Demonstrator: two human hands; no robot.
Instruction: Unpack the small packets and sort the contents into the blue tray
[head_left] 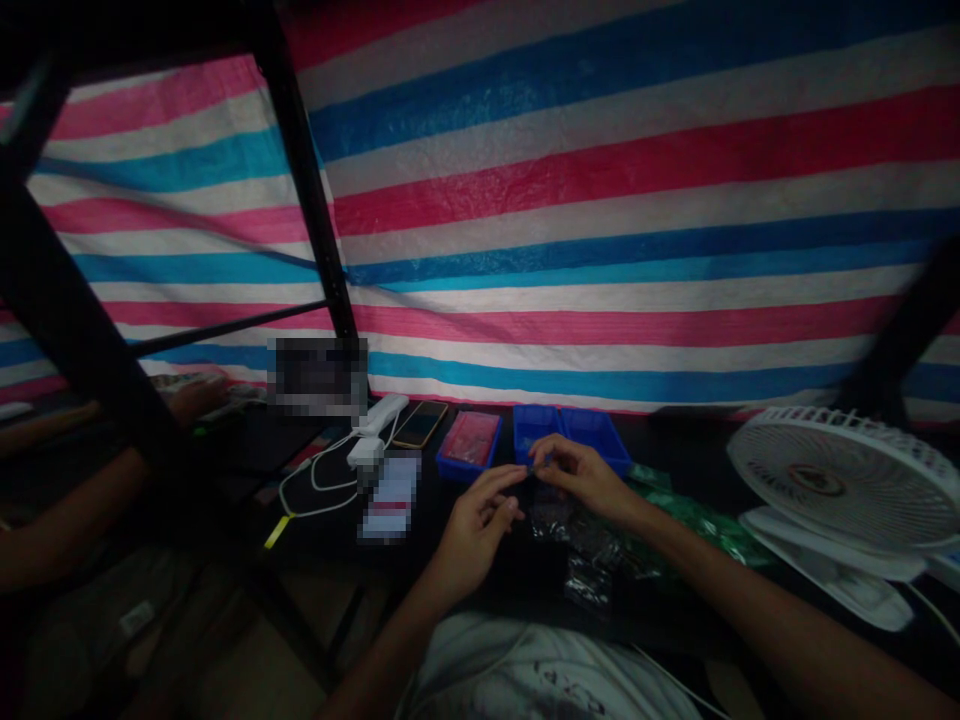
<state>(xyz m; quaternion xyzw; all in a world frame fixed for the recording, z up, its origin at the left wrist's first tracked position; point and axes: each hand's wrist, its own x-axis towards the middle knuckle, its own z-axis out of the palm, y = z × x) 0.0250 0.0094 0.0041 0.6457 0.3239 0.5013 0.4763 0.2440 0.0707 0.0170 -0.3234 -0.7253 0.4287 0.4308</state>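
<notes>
Several broad bands of pink, blue and white cross a woven plastic tarp (600,190), with a black metal frame (304,170) standing before it and a dark bench (682,440) below. A white desk fan (844,490) stands at the right of the bench, while a co-worker's forearm (75,520) lies well apart at the far left. Along the back are a pair of blue trays (592,435), a blue tray holding a pink packet (469,445), a smartphone (418,425) and a white power strip (379,415) trailing white cables (315,485). A green plastic bag (697,515) lies to the right of the clear plastic bags (577,550) in front of the person.

Above those bags, the right hand (585,480) has its fingers (559,462) pinched on a small bluish piece (535,468). The left hand (476,530) is close by, its fingers (502,484) curled toward the piece; in this dim view, I cannot tell whether they touch it. The piece looks light and easily dropped, so its edges suit a fingertip pinch. The bags look soft and slippery.
</notes>
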